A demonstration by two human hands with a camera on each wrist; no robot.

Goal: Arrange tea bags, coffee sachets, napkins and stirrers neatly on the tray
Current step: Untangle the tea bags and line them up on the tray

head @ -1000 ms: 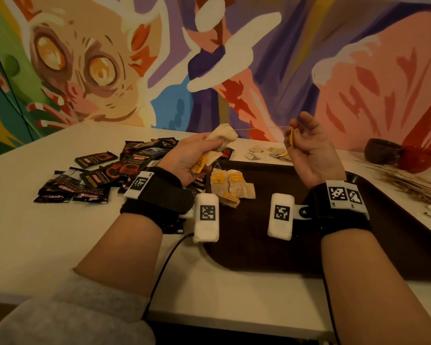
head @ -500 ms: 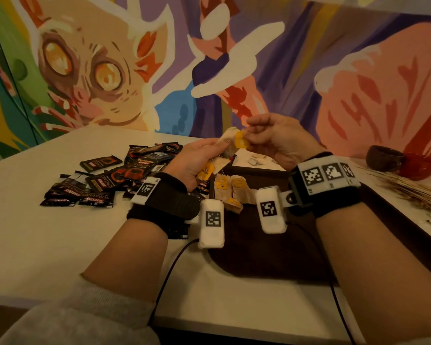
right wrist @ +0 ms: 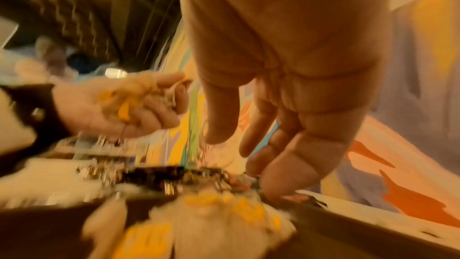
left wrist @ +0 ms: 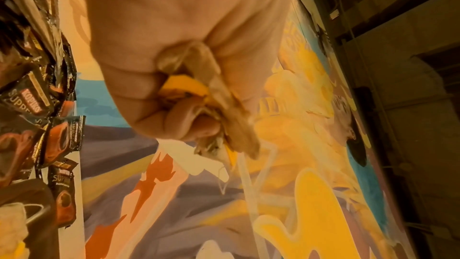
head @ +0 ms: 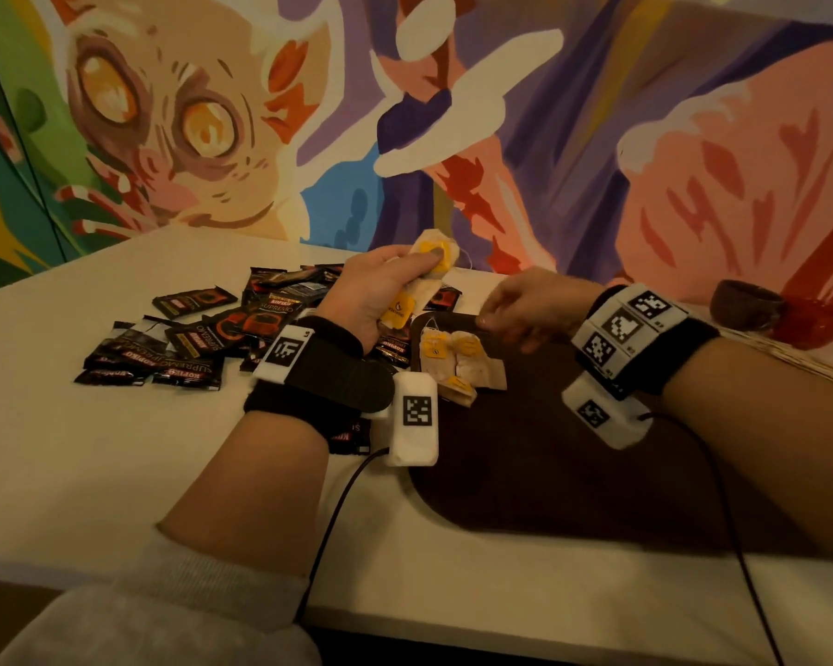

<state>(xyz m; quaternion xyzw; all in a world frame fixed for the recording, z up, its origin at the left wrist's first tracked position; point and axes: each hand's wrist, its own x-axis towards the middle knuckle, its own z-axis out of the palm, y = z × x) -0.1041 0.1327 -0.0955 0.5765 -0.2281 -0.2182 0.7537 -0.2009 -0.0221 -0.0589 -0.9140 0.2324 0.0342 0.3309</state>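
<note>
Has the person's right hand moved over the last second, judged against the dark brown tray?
Yes. The right hand has dropped from its raised position and now reaches down over the far edge of the dark brown tray, near the tea bags.

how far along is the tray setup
Early. Done: a few tea bags lie at the far left corner of the dark tray. In hand: the left hand grips a bunch of tea bags; the right hand reaches over the tray, holding nothing. Left: the coffee sachets lie on the table, the stirrers beside the tray; no napkins visible.
</note>
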